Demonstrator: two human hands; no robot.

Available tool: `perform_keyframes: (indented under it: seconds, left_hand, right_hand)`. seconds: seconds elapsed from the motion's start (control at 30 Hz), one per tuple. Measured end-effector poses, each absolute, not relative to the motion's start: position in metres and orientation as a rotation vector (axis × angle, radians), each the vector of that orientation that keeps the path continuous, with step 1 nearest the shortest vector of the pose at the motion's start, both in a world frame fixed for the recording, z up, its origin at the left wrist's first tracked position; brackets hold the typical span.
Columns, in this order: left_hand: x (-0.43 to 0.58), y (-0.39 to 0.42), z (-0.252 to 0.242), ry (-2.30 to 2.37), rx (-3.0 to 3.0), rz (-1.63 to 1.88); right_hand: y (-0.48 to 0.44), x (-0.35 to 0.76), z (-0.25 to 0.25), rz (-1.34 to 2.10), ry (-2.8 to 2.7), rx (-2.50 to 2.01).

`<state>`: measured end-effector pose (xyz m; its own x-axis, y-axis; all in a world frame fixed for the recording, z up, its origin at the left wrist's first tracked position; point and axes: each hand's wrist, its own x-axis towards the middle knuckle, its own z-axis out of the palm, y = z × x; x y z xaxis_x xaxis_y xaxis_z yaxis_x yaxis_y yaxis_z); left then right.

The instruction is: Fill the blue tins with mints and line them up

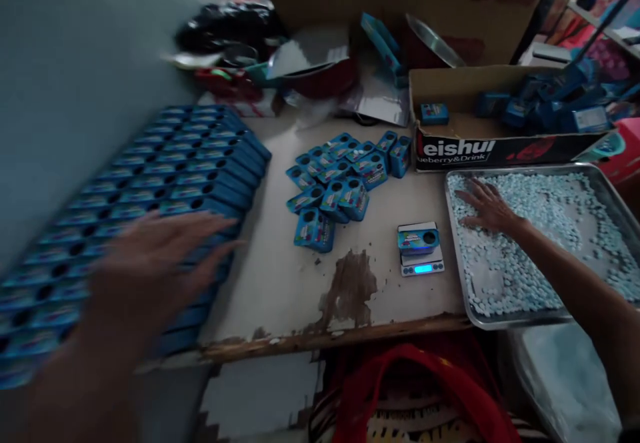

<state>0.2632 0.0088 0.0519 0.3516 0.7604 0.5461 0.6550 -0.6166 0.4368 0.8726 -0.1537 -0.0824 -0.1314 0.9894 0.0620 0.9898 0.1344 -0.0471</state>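
My left hand, blurred by motion, is over the rows of small blue boxes on the left. Its fingers are stretched out, and I see nothing in them. My right hand lies with fingers spread on pale blue tablets in a metal tray. Between the hands, a single blue box with a round dark hole in its top rests on a small digital scale with a lit display. A loose cluster of similar blue boxes stands in the middle of the table.
Behind the tray, an open carton contains several blue boxes. Bowls and a black plastic bag crowd the back. The table's worn front edge is above a red bag and a clear plastic bag.
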Motion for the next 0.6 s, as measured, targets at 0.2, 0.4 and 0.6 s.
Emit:
perform_keyframes:
  seconds: [0.2, 0.4, 0.6]
  left_hand:
    - [0.284, -0.052, -0.009, 1.059, 2.694, 1.136]
    - [0.329, -0.078, -0.028, 0.962, 2.684, 1.033]
    - [0.361, -0.082, -0.032, 0.958, 2.482, 0.981]
  right_hand:
    - [-0.159, 0.859, -0.073, 0.051, -2.045, -2.155]
    - [-0.196, 0.831, -0.061, 0.517, -0.942, -2.072]
    - [-0.229, 0.85, -0.029, 0.723, -0.521, -1.767]
